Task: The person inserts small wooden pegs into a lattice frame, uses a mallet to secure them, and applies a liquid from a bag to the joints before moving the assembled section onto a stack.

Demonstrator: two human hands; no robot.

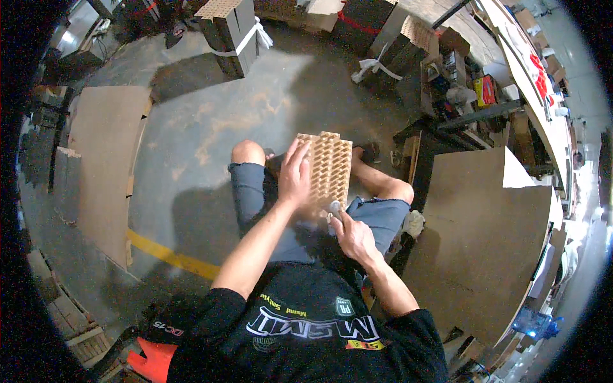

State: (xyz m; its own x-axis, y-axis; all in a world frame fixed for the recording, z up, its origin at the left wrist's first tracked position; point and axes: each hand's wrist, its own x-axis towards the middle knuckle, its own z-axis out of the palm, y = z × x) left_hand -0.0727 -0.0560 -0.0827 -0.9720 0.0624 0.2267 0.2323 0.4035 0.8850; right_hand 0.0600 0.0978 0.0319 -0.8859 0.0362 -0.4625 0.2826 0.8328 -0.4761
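The tan block with rows of slots (330,163) sits right in front of me, between my spread knees, its long axis running almost straight away from my body. My left hand (295,180) lies along the block's left edge, fingers stretched out toward its far end; whether it truly grips or only presses there, I can't tell. My right hand (355,237) is closed round a short tool (336,207), the pale, rounded head of it right by the block's near right corner — just what kind of tool, I can't make out. So the block lies ahead of my right hand and a little to its left, while my left hand is the nearer one, already alongside. The relation that counts, as I judge it, is that tool head against the near edge, where everything blurs and I can't tell touching from just apart. My blue shorts (248,191) flank the block on either side, so sideways room for my wrists looks tight. Beyond the far end, grey floor (211,127) opens out ahead and leftward; a large brown panel (485,236) bounds my right, well apart from the block.
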